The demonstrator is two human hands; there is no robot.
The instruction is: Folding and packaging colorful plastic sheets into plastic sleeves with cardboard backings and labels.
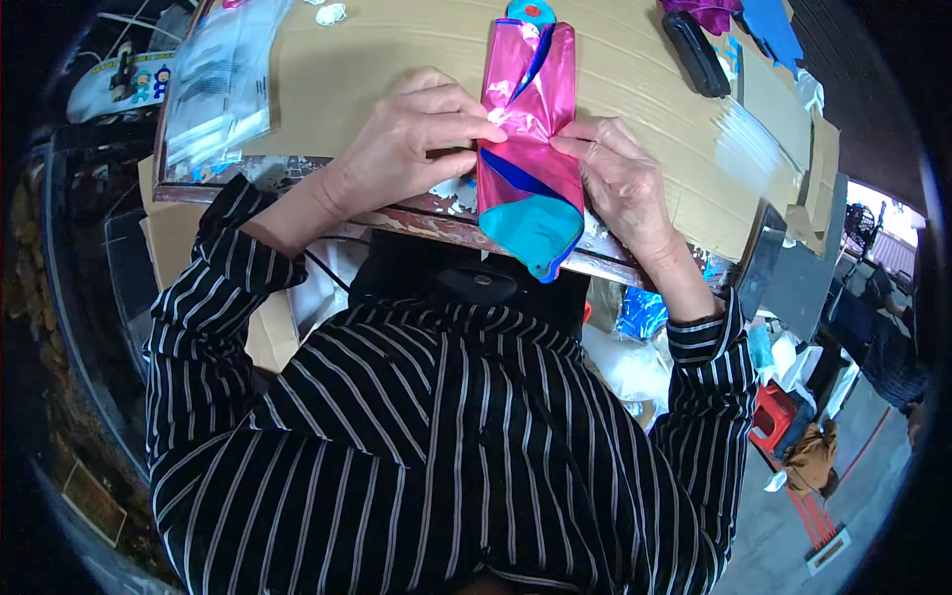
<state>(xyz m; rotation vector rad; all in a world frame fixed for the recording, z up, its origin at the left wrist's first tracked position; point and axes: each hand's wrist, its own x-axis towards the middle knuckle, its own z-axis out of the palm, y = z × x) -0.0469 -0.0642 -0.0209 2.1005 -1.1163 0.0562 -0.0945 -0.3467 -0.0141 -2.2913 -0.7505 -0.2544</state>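
Note:
A flat, folded foil balloon [533,169], shiny pink with dark blue and teal parts, lies lengthwise at the table's near edge. Its teal end hangs over that edge, and a rounded teal tip with a red spot shows at the far end. My left hand [421,134] pinches the left side of the foil between thumb and fingers. On the opposite side, my right hand [620,178] pinches the right edge at about the same height. The foil puckers between the two grips.
Cardboard [377,50] covers the worn wooden table. Clear plastic bags [223,84] lie at the left. A long black case-like object [694,55] is at the far right, by pink and blue foil pieces. A red stool [771,416] stands on the floor at right.

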